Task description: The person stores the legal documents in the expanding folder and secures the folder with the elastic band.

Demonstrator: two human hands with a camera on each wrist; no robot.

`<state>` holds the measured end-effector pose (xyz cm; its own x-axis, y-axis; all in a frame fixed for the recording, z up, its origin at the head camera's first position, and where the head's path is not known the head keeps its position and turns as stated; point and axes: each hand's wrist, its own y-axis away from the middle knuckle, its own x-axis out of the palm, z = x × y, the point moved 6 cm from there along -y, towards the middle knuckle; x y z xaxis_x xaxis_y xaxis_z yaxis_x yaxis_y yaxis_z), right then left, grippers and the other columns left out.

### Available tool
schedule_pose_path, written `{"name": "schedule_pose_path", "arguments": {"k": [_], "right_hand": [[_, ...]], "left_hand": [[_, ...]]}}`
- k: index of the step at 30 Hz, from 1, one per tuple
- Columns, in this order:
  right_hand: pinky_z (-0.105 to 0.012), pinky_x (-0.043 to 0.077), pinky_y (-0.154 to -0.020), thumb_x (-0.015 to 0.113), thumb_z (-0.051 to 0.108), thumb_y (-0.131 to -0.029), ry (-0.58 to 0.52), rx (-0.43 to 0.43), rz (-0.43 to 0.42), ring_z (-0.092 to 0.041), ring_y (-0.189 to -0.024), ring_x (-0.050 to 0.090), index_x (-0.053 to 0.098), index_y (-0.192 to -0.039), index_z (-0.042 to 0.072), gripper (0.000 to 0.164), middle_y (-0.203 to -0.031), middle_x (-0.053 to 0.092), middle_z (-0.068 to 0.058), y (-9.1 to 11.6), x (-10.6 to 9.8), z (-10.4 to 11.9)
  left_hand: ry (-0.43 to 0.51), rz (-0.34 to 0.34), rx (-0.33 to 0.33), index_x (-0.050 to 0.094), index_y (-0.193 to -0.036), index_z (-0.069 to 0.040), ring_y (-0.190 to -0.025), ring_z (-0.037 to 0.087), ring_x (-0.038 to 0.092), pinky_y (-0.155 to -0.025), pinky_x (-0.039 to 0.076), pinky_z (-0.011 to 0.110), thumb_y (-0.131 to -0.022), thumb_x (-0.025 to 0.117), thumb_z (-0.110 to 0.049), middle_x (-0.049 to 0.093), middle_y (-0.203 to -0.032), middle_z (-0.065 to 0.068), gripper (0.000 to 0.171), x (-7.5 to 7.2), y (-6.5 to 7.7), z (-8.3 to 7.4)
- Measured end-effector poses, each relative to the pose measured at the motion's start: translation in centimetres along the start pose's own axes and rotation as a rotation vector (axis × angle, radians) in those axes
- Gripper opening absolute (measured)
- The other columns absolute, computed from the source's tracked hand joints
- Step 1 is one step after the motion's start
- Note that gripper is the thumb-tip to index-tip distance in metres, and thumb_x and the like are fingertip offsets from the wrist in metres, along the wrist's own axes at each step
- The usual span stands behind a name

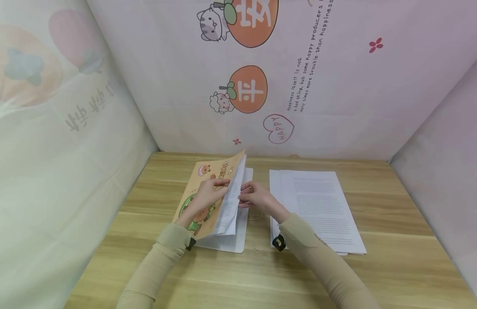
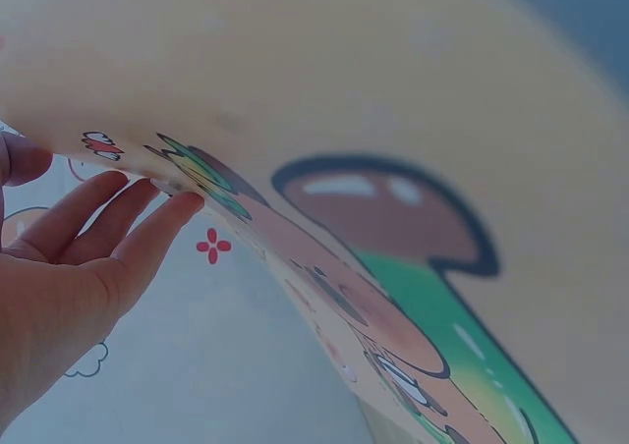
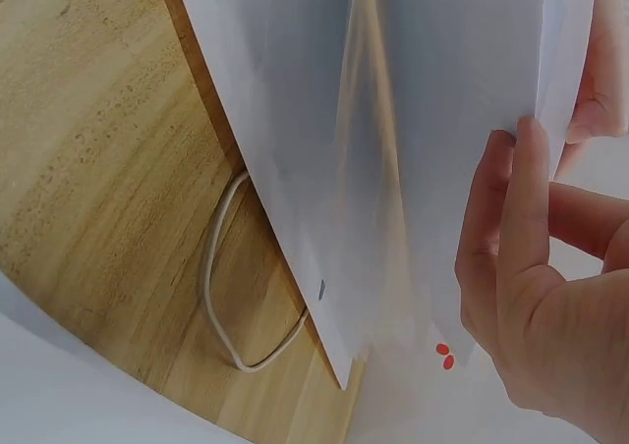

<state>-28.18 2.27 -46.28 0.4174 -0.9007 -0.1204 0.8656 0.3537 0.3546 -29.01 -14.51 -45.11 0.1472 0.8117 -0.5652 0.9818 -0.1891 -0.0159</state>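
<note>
A folder with an orange cartoon cover (image 1: 201, 176) stands partly opened on the table, its pale back panel (image 1: 240, 240) lying flat. Printed sheets (image 1: 230, 201) stand up inside, against the raised cover. With thumb and fingers at the cover's free edge, my left hand (image 1: 207, 195) pinches the cover. From the other side, my right hand (image 1: 259, 199) pinches the edge of the sheets. In the right wrist view the right hand's fingers (image 3: 526, 198) press the inner face of the paper. The left wrist view has the cover (image 2: 393, 90) over the left hand (image 2: 69, 277).
A stack of printed paper (image 1: 319, 210) lies to the right, partly under the right forearm. An elastic cord loop (image 3: 218, 257) sticks out from the folder's edge onto the wooden table (image 1: 389, 214). Printed cloth walls (image 1: 331, 86) enclose the back and sides.
</note>
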Motion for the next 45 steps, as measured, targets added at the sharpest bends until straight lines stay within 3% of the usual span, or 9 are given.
{"name": "schedule_pose_path", "arguments": {"k": [2,5,10,18,45], "right_hand": [[-0.033,0.059,-0.086,0.06,0.004,-0.095,0.006,-0.001,-0.001,-0.02,-0.091,0.069,0.046,-0.132,-0.005,0.04,-0.127,0.059,-0.027,-0.1,0.1,0.0],[-0.03,0.06,-0.082,0.062,0.004,-0.094,0.021,0.002,-0.008,-0.018,-0.088,0.07,0.047,-0.131,-0.004,0.04,-0.126,0.06,-0.026,-0.3,0.4,0.0],[-0.029,0.06,-0.079,0.063,0.004,-0.093,0.031,0.01,-0.02,-0.015,-0.081,0.07,0.049,-0.128,-0.003,0.038,-0.123,0.061,-0.024,-0.7,1.0,0.2],[-0.026,0.06,-0.077,0.061,0.003,-0.094,0.025,0.013,-0.004,-0.015,-0.08,0.07,0.049,-0.127,-0.004,0.036,-0.122,0.061,-0.024,-1.0,2.0,0.4],[-0.025,0.06,-0.079,0.06,0.004,-0.095,-0.001,0.02,-0.022,-0.016,-0.084,0.071,0.048,-0.13,-0.006,0.039,-0.122,0.061,-0.023,-1.7,3.0,0.6]], "left_hand": [[0.0,-0.003,0.0,0.068,-0.126,-0.009,-0.084,0.013,0.058,-0.056,0.037,0.018,-0.089,0.059,-0.019,0.07,-0.127,0.006,0.039,0.0,0.0,0.0],[0.002,-0.002,0.005,0.068,-0.126,-0.009,-0.075,0.013,0.055,-0.052,0.033,0.019,-0.089,0.059,-0.019,0.07,-0.127,0.007,0.039,0.0,0.0,-0.1],[-0.003,-0.001,0.018,0.068,-0.127,-0.008,-0.058,0.01,0.04,-0.05,0.031,0.02,-0.09,0.058,-0.017,0.07,-0.128,0.009,0.039,-0.1,0.1,-0.2],[-0.001,0.004,0.028,0.068,-0.127,-0.008,-0.046,0.006,0.022,-0.045,0.027,0.019,-0.09,0.057,-0.017,0.07,-0.127,0.01,0.039,0.0,0.2,-0.2],[0.005,0.021,0.016,0.066,-0.129,-0.008,-0.043,0.006,0.023,-0.042,0.025,0.019,-0.088,0.056,-0.017,0.07,-0.127,0.01,0.043,0.2,0.1,0.2]]}}
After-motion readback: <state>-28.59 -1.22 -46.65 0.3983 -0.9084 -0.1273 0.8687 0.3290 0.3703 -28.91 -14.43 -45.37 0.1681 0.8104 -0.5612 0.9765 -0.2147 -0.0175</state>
